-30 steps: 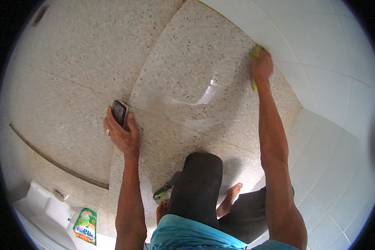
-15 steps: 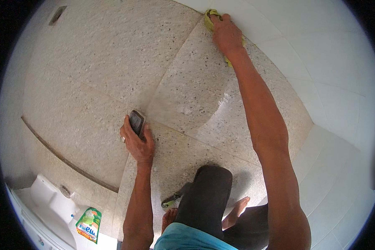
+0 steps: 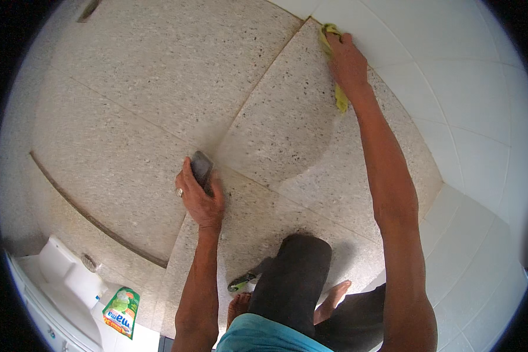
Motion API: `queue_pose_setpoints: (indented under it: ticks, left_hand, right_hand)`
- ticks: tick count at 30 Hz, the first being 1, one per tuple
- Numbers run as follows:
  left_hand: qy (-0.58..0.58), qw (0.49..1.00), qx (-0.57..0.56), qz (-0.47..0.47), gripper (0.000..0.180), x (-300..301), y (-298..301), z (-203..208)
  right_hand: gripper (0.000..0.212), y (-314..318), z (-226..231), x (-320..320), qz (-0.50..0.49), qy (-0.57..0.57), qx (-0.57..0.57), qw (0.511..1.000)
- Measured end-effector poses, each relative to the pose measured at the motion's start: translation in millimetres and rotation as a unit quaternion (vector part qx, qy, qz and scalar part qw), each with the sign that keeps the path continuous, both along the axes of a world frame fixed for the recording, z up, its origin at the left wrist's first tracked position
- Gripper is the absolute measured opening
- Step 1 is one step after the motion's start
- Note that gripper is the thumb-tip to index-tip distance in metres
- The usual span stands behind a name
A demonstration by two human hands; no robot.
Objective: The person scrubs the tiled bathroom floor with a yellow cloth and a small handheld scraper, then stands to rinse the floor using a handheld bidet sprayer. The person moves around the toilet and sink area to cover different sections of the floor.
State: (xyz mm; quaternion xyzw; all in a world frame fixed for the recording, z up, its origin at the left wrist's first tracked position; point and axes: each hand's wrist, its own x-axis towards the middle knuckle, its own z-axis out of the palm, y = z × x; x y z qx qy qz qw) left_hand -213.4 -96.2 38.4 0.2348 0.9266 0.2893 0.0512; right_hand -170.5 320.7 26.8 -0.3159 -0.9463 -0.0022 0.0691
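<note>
My left hand [image 3: 203, 196] is wrapped round a dark grey block with rounded corners [image 3: 202, 166], thumb on one side and fingers on the other. The block rests on the speckled stone floor [image 3: 158, 94], close to where the tile joints meet. Farther off to the right, my outstretched right hand [image 3: 349, 66] presses a crumpled yellow-green cloth [image 3: 341, 100] against the floor beside the white wall tiles. Part of the cloth is hidden under that hand. A darker, damp-looking patch [image 3: 287, 138] spreads over the tile between both hands.
White tiled wall [image 3: 452, 88] bounds the right side. A curved dark strip [image 3: 94, 226] crosses the floor at left. Near a white fixture [image 3: 70, 273] stand a round drain [image 3: 89, 262] and a green pouch [image 3: 122, 311]. A small black-and-green tool [image 3: 242, 283] lies beside my foot.
My right hand and the cloth have slid a little along the wall, away from the tile corner. Whitish streaks on the tile are gone. The whole view has shifted slightly.
</note>
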Motion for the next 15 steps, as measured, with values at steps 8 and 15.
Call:
queue_pose_setpoints:
  ticks: [8,15]
  left_hand:
    - [-0.001,1.000,0.002,0.003,0.062,-0.8,-2.0,1.1]
    - [0.013,1.000,0.002,-0.012,0.064,-1.6,-0.3,-1.4]
  right_hand:
    - [0.046,-3.3,21.5,5.2,-0.021,-0.061,-0.010,0.998]
    - [0.054,-7.8,11.8,48.7,-0.075,-0.044,-0.012,0.996]
